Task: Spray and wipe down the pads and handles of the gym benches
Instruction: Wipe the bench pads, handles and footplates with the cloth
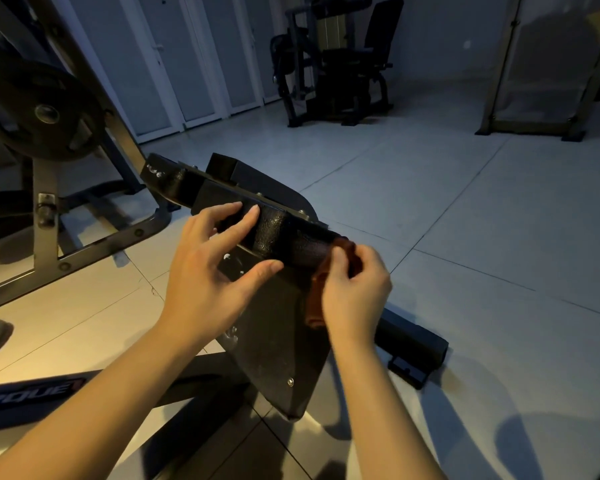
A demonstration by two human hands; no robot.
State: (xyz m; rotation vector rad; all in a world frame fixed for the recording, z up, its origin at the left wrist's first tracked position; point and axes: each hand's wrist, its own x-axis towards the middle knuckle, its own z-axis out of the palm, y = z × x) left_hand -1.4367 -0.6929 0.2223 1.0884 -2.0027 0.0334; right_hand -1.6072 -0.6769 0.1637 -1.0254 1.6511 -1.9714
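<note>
so the bench is tipped up right in front, the pad [274, 348] showing what looks like its underside, with screws, and a textured black bar [274, 233] crossing above it, long axis running from far upper left down to near right. left hand [205, 271] has its fingers straight and resting on the bar, not gripping anything. right hand [355, 289] is curled round a reddish-brown cloth [314, 306] (looks like a cloth anyway, the light is dim) held at the near end of the bar. so the right hand is the nearer one, and my guess is the wipe runs up-left along the bar toward the left hand, which would need to shift. no spray bottle in sight
</note>
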